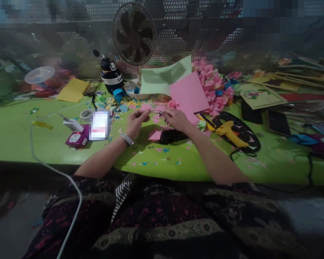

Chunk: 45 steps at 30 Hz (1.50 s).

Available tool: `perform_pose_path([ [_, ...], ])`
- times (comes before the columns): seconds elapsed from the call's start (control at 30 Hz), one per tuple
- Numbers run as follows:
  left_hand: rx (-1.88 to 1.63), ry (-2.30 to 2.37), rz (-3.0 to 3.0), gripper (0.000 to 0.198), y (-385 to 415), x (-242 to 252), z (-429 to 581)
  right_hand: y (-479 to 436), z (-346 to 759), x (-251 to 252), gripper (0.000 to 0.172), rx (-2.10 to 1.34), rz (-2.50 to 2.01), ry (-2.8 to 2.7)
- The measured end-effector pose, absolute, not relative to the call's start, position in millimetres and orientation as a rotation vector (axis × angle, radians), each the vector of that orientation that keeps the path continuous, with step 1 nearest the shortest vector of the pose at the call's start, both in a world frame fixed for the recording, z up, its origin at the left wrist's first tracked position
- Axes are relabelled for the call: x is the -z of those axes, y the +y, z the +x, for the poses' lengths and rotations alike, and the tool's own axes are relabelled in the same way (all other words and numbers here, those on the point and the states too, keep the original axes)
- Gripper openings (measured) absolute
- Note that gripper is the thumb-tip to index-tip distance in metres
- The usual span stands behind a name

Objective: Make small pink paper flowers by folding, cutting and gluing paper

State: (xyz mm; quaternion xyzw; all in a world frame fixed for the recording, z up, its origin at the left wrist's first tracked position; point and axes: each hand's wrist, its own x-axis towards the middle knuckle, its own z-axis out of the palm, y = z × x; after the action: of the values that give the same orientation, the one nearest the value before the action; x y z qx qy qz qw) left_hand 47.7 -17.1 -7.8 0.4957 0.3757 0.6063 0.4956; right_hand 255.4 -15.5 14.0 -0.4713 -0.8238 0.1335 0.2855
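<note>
My left hand and my right hand are raised over the green table, fingertips pinched on a small piece of pink paper held between them. A white band sits on my left wrist. Below the hands lie a pink paper square and a black object. A larger pink sheet leans just behind my right hand, with a pale green sheet beside it.
A small fan stands at the back centre, a black bottle to its left. Folded pink paper flowers pile at right. A yellow glue gun lies on a black tray. A white cable runs off the front edge. Paper scraps litter the table.
</note>
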Motion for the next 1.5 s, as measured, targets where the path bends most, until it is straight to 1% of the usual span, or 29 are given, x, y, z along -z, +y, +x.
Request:
perform_pose_path([
  [0.13, -1.447, 0.882, 1.163, 0.032, -15, 9, 47, -19, 254, -18, 0.037, -0.456, -1.226, -2.223],
  [0.3, -1.524, 0.927, 0.987, 0.031, -5, 6, 41, -20, 258, -24, 0.036, -0.386, -1.308, -2.129],
  [0.43, -1.508, 0.967, 1.023, 0.032, 0, 7, 36, -15, 270, -27, 0.027, -0.350, -1.348, -1.993],
  [0.63, -1.543, 0.949, 1.166, 0.032, 0, 7, 35, -4, 290, -31, 0.033, -0.328, -1.355, -1.770],
  [0.73, -1.355, 1.008, 1.327, 0.028, 2, 9, 31, -6, 289, -31, 0.031, -0.371, -1.414, -1.837],
  [0.87, -0.987, 1.153, 1.590, 0.021, 3, 12, 28, -13, 280, -28, 0.021, -0.461, -1.577, -2.203],
  [1.0, -0.811, 1.253, 1.760, 0.016, 1, 11, 28, -16, 277, -24, 0.019, -0.587, -1.600, -2.327],
  [1.07, -0.783, 1.298, 1.776, 0.014, 0, 9, 29, -12, 279, -22, 0.019, -0.567, -1.601, -2.259],
  [1.27, -0.741, 1.357, 1.806, 0.014, 1, 12, 29, 22, 289, -21, 0.024, -0.370, -1.779, -1.782],
  [1.4, -0.782, 1.334, 1.898, 0.013, 3, 17, 27, 44, 287, -19, 0.028, -0.287, -1.850, -1.726],
  [1.43, -0.788, 1.328, 1.918, 0.014, 3, 18, 27, 47, 285, -18, 0.026, -0.290, -1.868, -1.733],
  [1.5, -0.774, 1.323, 1.939, 0.016, 3, 18, 27, 51, 282, -14, 0.016, -0.356, -1.875, -1.691],
])
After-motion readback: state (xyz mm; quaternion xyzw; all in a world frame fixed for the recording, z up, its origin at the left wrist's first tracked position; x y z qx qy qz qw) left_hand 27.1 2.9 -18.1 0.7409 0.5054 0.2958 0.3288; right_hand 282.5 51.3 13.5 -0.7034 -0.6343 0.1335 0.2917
